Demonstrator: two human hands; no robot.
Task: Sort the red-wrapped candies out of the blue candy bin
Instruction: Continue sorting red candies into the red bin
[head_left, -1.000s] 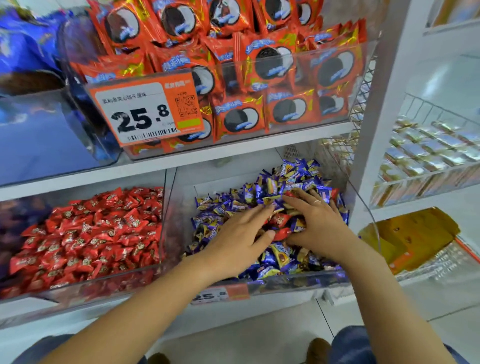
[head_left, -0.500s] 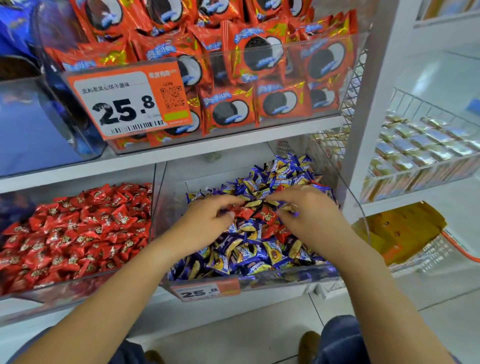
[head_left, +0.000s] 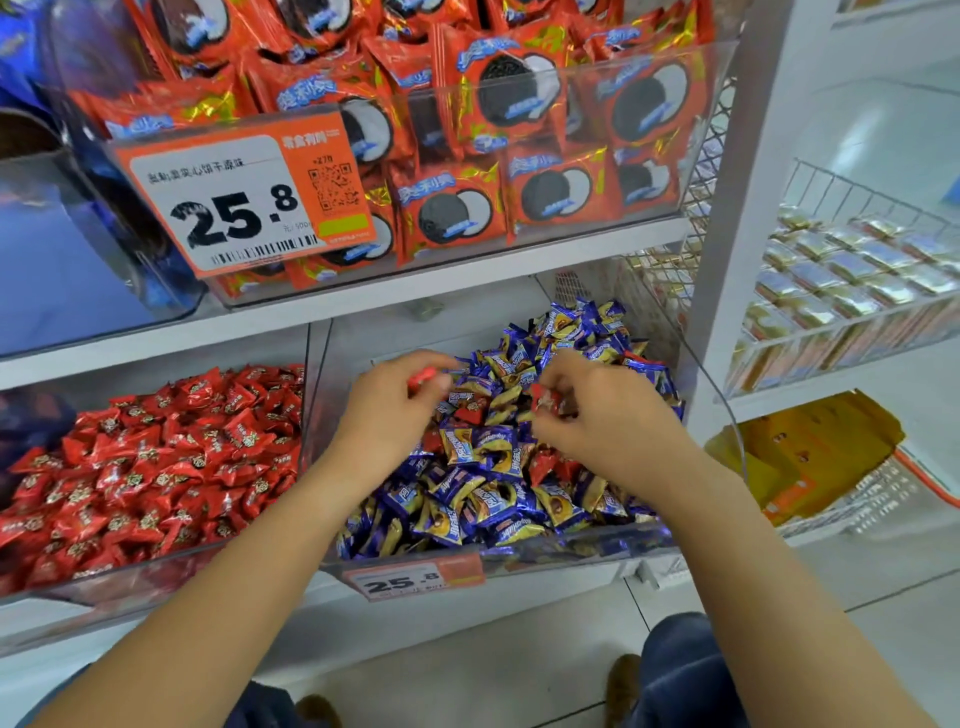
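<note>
1. While both hands hang over the blue candy bin (head_left: 719, 395), left hand (head_left: 387, 410) pinches a red candy (head_left: 427, 375) at its curled fingertips, lifted clear of the pile.
2. Right hand (head_left: 613, 415) grips another red-wrapped candy (head_left: 545, 401), fingers curled round it, just above the blue candies (head_left: 483, 499).
3. More red wrappers (head_left: 470, 415) lie in the pile between the hands.
4. Red candy bin (head_left: 306, 410) sits just left, full.
5. Cookie packs (head_left: 452, 213) on the shelf above, behind a price tag (head_left: 244, 197).

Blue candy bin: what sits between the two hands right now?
Head view: between left hand and right hand, blue-wrapped candies heaped, one red-wrapped candy among them.
</note>
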